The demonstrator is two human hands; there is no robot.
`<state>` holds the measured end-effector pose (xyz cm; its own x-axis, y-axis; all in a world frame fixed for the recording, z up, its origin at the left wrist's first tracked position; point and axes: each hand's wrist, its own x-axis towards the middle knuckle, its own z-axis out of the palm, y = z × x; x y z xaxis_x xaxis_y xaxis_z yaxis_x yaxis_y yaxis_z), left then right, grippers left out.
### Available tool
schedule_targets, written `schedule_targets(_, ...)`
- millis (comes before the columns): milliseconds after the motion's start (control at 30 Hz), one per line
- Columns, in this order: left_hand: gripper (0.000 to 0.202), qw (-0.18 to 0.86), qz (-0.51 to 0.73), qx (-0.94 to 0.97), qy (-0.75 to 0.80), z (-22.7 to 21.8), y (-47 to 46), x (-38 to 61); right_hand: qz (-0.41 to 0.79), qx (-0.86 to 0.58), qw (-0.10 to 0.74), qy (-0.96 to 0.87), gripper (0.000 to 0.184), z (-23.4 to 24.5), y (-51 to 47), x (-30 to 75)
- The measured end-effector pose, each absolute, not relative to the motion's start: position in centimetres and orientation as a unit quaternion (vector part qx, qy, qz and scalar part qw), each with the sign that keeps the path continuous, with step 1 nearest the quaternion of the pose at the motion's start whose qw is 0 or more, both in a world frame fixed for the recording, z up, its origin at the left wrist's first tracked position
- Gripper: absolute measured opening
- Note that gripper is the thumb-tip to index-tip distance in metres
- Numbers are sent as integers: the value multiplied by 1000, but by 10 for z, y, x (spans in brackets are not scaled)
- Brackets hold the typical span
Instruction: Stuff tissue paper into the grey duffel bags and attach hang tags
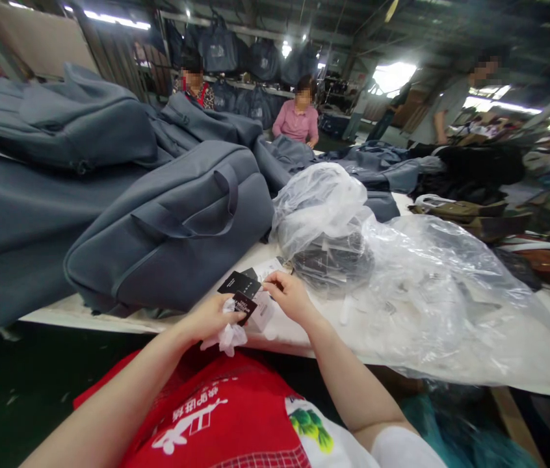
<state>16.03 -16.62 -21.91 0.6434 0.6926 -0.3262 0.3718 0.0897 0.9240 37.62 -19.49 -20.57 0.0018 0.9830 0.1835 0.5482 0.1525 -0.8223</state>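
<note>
My left hand (215, 316) is closed around black hang tags (244, 305) with white print, and a crumpled piece of white tissue (230, 337) is bunched in the same grip. Fingertips of my right hand (288, 290) pinch at the right edge of another black tag (236, 284), close to its corner; whether they hold the tag or a thin string cannot be made out. White printed cards (261, 313) lie just behind and below the tags. Beyond my hands, a dark blue-grey bag (172, 227) with a strap handle rests on its side on the table.
A clear plastic bag (326, 214) with a stack of dark tags inside stands on the white table (314, 341). Loose clear film (450, 299) spreads to the right. More grey bags (60, 123) pile up at left. Several people work beyond the table, one in a pink shirt (296, 119).
</note>
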Motion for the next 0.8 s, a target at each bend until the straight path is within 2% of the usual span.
schedule_targets(133, 32, 558, 108, 700, 432, -229, -159, 155, 250, -616, 249, -704, 15, -204, -199, 384)
schedule_targets(167, 32, 548, 111, 705, 437, -231, -157, 155, 239, -613, 210, -723, 24, -203, -200, 384)
schedule_targets(267, 33, 544, 113, 708, 435, -235, -155, 154, 193, -583, 102, -782, 68, -202, -203, 385)
schedule_targets(333, 35, 548, 113, 709, 430, -234, -154, 153, 164, -574, 41, -802, 76, -203, -202, 384)
schedule_targets(433, 37, 560, 122, 704, 419, -227, -153, 150, 135, -581, -16, -803, 66, -204, -194, 381)
schedule_targets(567, 38, 521, 180, 717, 427, -210, -150, 147, 72, -593, -19, -802, 29, -195, -178, 377)
schedule_targets(800, 29, 301, 297, 779, 464, -185, -144, 148, -4, -622, 56, -781, 31, -164, -159, 372)
